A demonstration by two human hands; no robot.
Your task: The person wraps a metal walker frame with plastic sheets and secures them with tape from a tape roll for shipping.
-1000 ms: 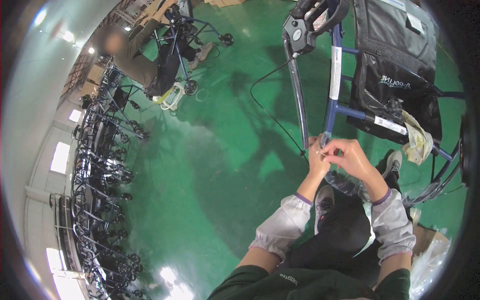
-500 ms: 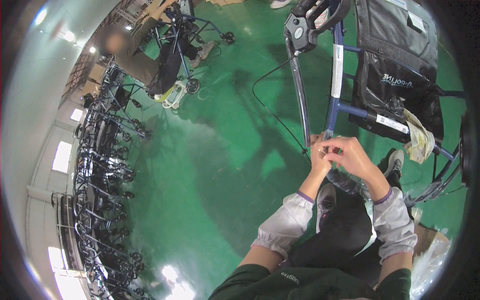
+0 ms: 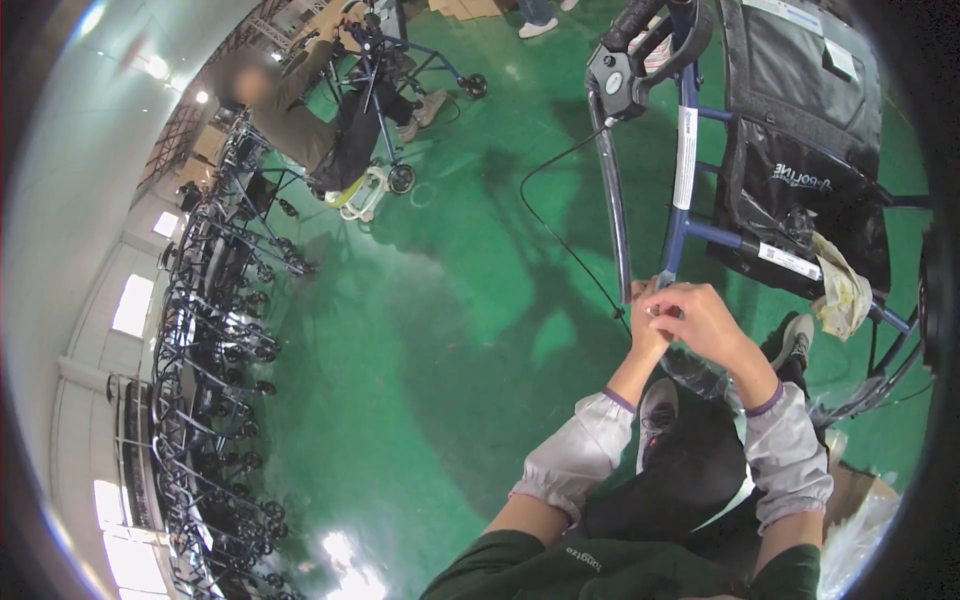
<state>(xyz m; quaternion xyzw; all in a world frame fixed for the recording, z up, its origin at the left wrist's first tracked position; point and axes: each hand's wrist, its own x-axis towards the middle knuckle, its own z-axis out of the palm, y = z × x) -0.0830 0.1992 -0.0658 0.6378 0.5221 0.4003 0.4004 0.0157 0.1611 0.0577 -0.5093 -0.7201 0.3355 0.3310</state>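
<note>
A dark blue rollator frame (image 3: 678,235) stands in front of me, its blue upright tube running down to my hands. My left hand (image 3: 650,328) is closed at the lower part of this tube, close to the end of a black handle tube (image 3: 612,200); its fingertips are partly covered. Over it, my right hand (image 3: 705,318) has thumb and forefinger pinched together at the left hand's fingers. Anything in that pinch is too small or hidden to make out. A thin black brake cable (image 3: 555,235) loops from the brake lever housing (image 3: 618,82) down towards my hands.
A black bag (image 3: 800,140) hangs on the rollator, with a crumpled pale cloth (image 3: 840,290) on the right tube. Cardboard and clear plastic (image 3: 860,530) lie at lower right. A seated person (image 3: 300,125) works at another rollator. Rows of rollators (image 3: 215,400) line the left.
The view has shifted slightly, so the scene sits a little lower and to the right. Both hands stay together at the tube, with the right fingers still pinched.
</note>
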